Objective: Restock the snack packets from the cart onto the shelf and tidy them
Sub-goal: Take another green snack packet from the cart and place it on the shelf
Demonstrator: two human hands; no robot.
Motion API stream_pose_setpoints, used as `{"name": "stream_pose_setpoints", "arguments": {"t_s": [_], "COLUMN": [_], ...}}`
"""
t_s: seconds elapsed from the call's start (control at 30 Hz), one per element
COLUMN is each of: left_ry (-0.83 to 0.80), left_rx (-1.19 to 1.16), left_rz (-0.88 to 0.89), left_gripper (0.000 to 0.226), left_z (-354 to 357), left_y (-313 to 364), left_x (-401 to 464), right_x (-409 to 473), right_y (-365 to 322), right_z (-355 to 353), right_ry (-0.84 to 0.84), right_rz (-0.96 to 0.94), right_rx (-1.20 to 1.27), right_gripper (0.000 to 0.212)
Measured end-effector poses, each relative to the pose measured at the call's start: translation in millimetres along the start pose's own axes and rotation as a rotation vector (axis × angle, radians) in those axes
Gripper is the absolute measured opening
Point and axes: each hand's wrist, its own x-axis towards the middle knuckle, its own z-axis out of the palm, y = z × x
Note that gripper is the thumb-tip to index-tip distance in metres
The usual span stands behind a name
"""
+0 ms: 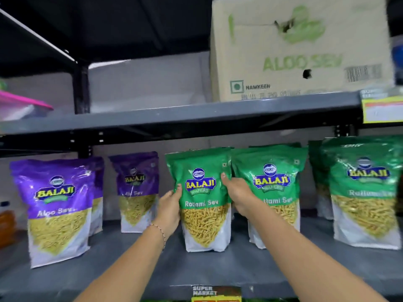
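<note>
A green Ratlami Sev packet [204, 205] stands upright on the grey shelf [152, 264], in the middle. My left hand [170, 210] grips its left edge and my right hand [238, 196] grips its right edge. More green packets [272, 192] stand to its right, one at the far right [364, 199]. Purple Aloo Sev packets stand to the left, one near the front [58, 210] and one further back [136, 190]. The cart is not in view.
An upper shelf board [174, 115] carries a cardboard Aloo Sev box [301, 46] and a pink-lidded container [19, 105]. A yellow price tag [381, 107] hangs at right. A label [216, 293] sits on the lower shelf's front edge.
</note>
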Motion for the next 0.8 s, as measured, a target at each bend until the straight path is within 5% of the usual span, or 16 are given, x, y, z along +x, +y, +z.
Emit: {"name": "stream_pose_setpoints", "arguments": {"t_s": [0.23, 0.53, 0.67, 0.8], "left_ry": [0.054, 0.051, 0.088, 0.261], "left_rx": [0.044, 0.059, -0.096, -0.149], "left_rz": [-0.044, -0.015, 0.031, 0.003], "left_gripper": [0.036, 0.058, 0.055, 0.054], "left_z": [2.2, -50.4, -98.9, -168.0], "left_y": [-1.8, 6.9, 5.8, -17.1], "left_x": [-5.1, -51.2, -104.8, -185.0], "right_x": [-0.8, -82.7, -132.4, -190.1], "right_y": [24.5, 30.8, 37.3, 88.0], "right_z": [-4.3, -7.0, 30.5, 112.6], "right_ry": [-0.012, 0.293, 0.08, -0.336], "right_rz": [-0.013, -0.374, -0.405, -0.215], "right_rx": [0.02, 0.352, 0.595, 0.595], "right_gripper": [0.057, 0.029, 0.024, 0.023]}}
